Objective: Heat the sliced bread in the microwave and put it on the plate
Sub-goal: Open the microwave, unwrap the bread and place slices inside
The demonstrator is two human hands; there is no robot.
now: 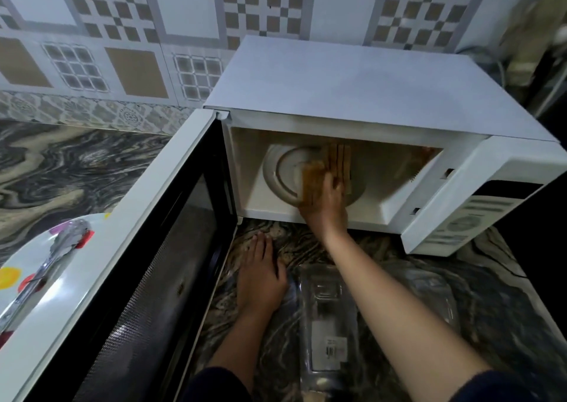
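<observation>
Marbled counter (92,168), patterned tile behind. We see the sliced bread (333,163) inside the open microwave (368,94), lying on the turntable plate (277,173), slices stacked with the long axis running front to back. Our right hand (325,200) is on it, reaching in from the front, fingers (333,183) spread flat over the slices; whether they grip or just press, we cannot tell. Left hand (260,279) rests flat and empty on the counter, well short of the cavity. Serving plate (76,272) with tongs (46,266) sits left, behind the door (147,279).
</observation>
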